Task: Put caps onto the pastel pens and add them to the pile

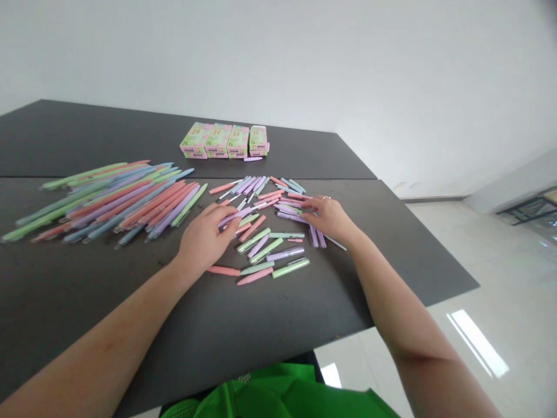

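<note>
Green cloth [278, 397] nearest, dark table [243, 325] w/ pens [261, 232], white wall [304, 58].

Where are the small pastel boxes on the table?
In the head view, the four pastel boxes stand in a row at the far side of the dark table, beyond the loose pen parts and both hands.

Table [261, 325]: dark, matt, faintly textured top. Pens [130, 200]: smooth pastel plastic, slight sheen; some clear caps [296, 251]. Boxes [226, 140]: printed card. Floor [500, 302]: glossy tile. Wall [304, 58]: matt white.
</note>
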`<move>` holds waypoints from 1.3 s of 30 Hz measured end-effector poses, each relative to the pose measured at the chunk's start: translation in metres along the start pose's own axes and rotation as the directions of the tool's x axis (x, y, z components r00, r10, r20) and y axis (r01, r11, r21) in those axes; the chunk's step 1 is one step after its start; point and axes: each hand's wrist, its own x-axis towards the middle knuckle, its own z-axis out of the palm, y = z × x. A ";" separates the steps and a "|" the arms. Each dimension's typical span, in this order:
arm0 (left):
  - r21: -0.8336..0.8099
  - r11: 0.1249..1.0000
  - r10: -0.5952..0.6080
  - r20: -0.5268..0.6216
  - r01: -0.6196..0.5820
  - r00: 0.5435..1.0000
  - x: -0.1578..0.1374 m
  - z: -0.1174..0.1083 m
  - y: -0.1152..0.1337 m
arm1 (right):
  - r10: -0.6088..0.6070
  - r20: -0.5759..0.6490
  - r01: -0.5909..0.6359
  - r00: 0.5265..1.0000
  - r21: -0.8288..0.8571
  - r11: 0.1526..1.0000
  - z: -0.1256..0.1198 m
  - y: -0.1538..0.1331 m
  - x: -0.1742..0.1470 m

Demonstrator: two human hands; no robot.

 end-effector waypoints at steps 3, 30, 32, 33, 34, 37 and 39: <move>0.004 1.000 -0.003 -0.012 0.003 1.000 0.000 0.000 -0.001 | -0.066 0.033 0.066 0.997 0.022 0.998 0.007 -0.004 0.001; 0.031 0.999 0.017 -0.016 -0.017 1.000 0.000 0.004 -0.004 | -0.150 0.022 0.149 0.988 0.060 0.987 0.004 -0.005 0.001; 0.031 0.999 0.018 -0.016 -0.017 1.000 0.000 0.004 -0.004 | -0.076 -0.020 0.077 0.997 0.063 0.995 0.003 -0.003 0.001; 0.033 0.999 0.016 -0.015 -0.015 1.000 0.000 0.003 -0.003 | -0.045 -0.037 0.047 0.998 0.056 0.997 0.004 -0.002 0.001; 0.034 0.999 0.014 -0.013 -0.014 1.000 0.000 0.003 -0.003 | -0.025 -0.047 0.027 0.999 0.046 0.999 0.004 -0.001 0.001; 0.039 0.999 0.017 -0.005 -0.017 1.000 0.000 0.003 -0.003 | -0.029 -0.045 0.030 0.999 0.013 0.999 0.008 0.001 0.002; 0.038 0.999 0.027 -0.005 -0.027 1.000 0.000 0.003 -0.004 | -0.018 -0.036 0.018 0.999 0.006 1.000 0.006 0.002 0.002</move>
